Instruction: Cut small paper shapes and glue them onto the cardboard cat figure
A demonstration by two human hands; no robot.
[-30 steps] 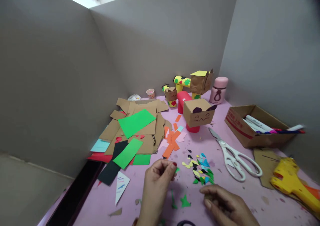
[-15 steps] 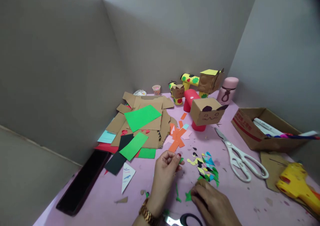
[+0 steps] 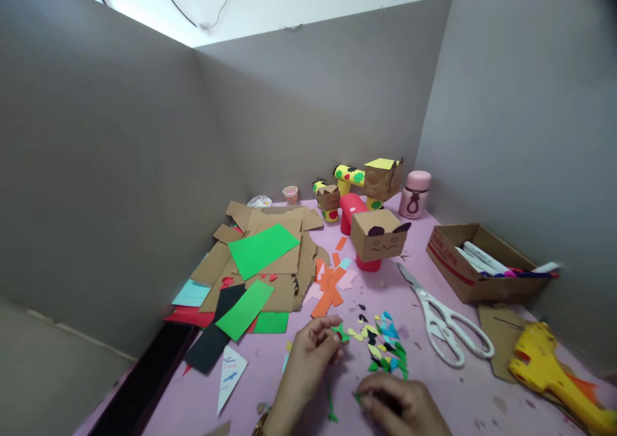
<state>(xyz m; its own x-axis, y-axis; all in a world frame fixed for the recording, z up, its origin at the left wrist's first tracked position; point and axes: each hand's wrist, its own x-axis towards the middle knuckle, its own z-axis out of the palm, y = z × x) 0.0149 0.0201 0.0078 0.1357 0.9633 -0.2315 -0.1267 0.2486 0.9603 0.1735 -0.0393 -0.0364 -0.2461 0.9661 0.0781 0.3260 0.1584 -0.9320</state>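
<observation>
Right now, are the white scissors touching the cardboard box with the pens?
Apart. The head view shows bare pink table between the scissors and the box.

1 head-worn camera looks forward and down from close above a pink tabletop, facing a corner of tall grey partition walls; both hands sit at the bottom edge.

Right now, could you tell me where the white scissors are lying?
The white scissors lie open on the pink table, right of the small paper cutouts, between them and the cardboard marker box.
</observation>
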